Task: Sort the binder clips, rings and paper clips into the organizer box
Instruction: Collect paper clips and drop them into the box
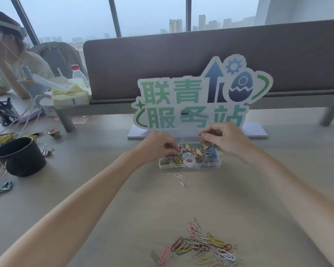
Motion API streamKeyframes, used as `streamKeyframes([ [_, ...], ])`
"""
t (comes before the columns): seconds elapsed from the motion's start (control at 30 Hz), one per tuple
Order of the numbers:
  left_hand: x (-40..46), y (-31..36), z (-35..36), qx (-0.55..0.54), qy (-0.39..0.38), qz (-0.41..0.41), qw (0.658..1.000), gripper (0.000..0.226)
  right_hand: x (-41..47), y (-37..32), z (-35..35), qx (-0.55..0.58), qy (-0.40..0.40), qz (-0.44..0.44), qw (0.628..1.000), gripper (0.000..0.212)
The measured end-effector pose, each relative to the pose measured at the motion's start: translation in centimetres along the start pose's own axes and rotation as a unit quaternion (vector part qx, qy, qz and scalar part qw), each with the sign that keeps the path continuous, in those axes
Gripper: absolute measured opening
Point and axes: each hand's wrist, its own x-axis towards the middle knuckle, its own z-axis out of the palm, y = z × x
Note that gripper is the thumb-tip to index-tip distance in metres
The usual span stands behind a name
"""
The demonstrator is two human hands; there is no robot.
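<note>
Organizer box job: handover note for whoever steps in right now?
Left hand: fingers pinched on a paper clip at the organizer box's left end.
Right hand: fingers closed above the box's far right; what they hold is unclear.
Done: box already holds binder clips, rings and paper clips.
Left: loose pile of paper clips near you, two stray clips just before the box, binder clips beside the black cup.
</note>
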Motion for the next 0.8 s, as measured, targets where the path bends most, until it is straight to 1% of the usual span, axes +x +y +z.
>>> streamKeyframes([
  [0.23,-0.4,-0.3,0.2,0.001,0.018,0.012,1.0,0.014,-0.2,-0.3,0.3,-0.002,-0.005,0.003,1.0,0.011],
  [0.4,-0.9,-0.3,0.3,0.002,0.024,0.01,1.0,0.02,-0.4,-0.5,0.7,-0.001,-0.017,-0.005,1.0,0.011],
  [0.53,-1.3,-0.4,0.2,-0.003,0.036,0.014,0.999,0.016,-0.6,-0.7,1.2,-0.004,-0.036,-0.018,0.999,0.01],
  [0.73,-1.5,-1.5,0.7,-0.021,0.062,0.012,0.998,0.004,-1.1,-1.3,2.2,-0.075,-0.073,-0.043,0.994,0.008],
  [0.8,-1.5,-1.6,1.0,-0.011,0.065,0.015,0.998,0.006,-1.5,-1.6,2.5,-0.094,-0.107,-0.044,0.989,0.009],
])
